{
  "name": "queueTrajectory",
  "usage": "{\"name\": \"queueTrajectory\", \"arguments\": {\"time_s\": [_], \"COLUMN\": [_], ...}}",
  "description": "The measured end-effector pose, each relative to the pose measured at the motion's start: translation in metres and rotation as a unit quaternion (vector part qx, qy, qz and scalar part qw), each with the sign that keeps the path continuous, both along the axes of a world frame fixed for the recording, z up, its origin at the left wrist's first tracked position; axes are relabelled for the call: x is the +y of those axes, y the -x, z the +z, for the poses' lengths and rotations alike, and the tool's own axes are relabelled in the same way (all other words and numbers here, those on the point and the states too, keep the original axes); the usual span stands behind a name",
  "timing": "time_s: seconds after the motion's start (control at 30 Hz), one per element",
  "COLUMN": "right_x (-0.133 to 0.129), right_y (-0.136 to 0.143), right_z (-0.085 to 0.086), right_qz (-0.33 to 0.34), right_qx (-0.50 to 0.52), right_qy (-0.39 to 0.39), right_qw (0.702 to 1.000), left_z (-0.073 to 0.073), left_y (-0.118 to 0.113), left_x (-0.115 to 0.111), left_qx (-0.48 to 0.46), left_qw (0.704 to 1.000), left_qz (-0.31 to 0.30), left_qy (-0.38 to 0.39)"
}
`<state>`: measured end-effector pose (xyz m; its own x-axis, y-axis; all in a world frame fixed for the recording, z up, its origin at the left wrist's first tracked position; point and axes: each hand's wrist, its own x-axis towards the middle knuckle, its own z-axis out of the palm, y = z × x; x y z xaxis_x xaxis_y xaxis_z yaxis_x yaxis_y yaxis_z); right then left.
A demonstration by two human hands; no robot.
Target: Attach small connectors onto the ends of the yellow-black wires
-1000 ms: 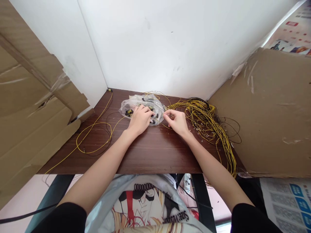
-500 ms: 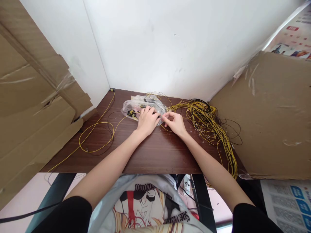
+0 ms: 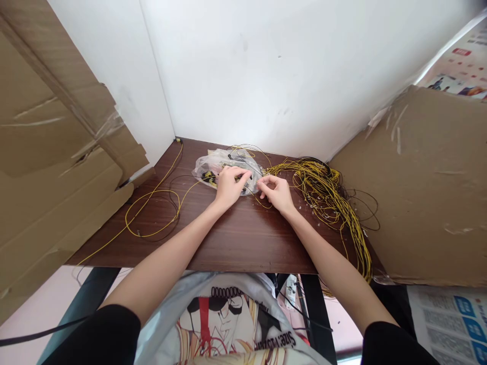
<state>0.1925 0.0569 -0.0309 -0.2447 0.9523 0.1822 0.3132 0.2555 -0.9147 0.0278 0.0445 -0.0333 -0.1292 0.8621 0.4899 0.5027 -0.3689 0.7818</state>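
A clear plastic bag (image 3: 203, 165) with small black and yellow parts lies on the brown table (image 3: 243, 243) near the white wall. Over its front part is my left hand (image 3: 230, 186), thumb and fingers closed together; what they pinch is too small to name. Just right of the bag, my right hand (image 3: 277, 192) pinches with thumb and forefinger, and any item between them is too small to make out. A narrow gap separates the two hands. Thin yellow wire passes by both hands, and a large bundle of yellow wires (image 3: 335, 195) lies to the right.
Cardboard sheets stand at the left (image 3: 57, 152) and right (image 3: 426, 187). A looped yellow wire (image 3: 152, 234) lies on the table's left side. Tiny clear bits are scattered by the bundle. Below the front edge is a white power strip (image 3: 291, 291).
My hands have moved slightly apart, the right one a little to the right. The fingers of my left hand have lifted and drawn together. The whole view has shifted slightly.
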Motion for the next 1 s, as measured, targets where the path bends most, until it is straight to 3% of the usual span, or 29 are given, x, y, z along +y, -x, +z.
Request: {"name": "queueTrajectory", "arguments": {"time_s": [0.17,0.4,0.67,1.0], "right_x": [0.0,-0.002,-0.004,-0.01], "right_y": [0.0,-0.001,0.002,0.004], "right_z": [0.0,0.002,0.002,0.011], "right_qz": [0.0,-0.015,0.035,0.019], "right_qx": [-0.003,-0.014,0.026,0.047], "right_qy": [-0.003,-0.017,-0.018,0.0], "right_qw": [1.0,1.0,0.999,0.999], "left_z": [0.004,0.018,0.014,0.006], "left_y": [0.002,0.0,0.0,-0.001], "left_x": [-0.001,-0.01,-0.01,-0.011], "left_qx": [-0.225,-0.406,-0.395,-0.228], "left_qw": [0.972,0.898,0.905,0.959], "left_qz": [-0.049,-0.116,-0.113,-0.118], "left_qy": [0.046,0.124,0.113,0.118]}}
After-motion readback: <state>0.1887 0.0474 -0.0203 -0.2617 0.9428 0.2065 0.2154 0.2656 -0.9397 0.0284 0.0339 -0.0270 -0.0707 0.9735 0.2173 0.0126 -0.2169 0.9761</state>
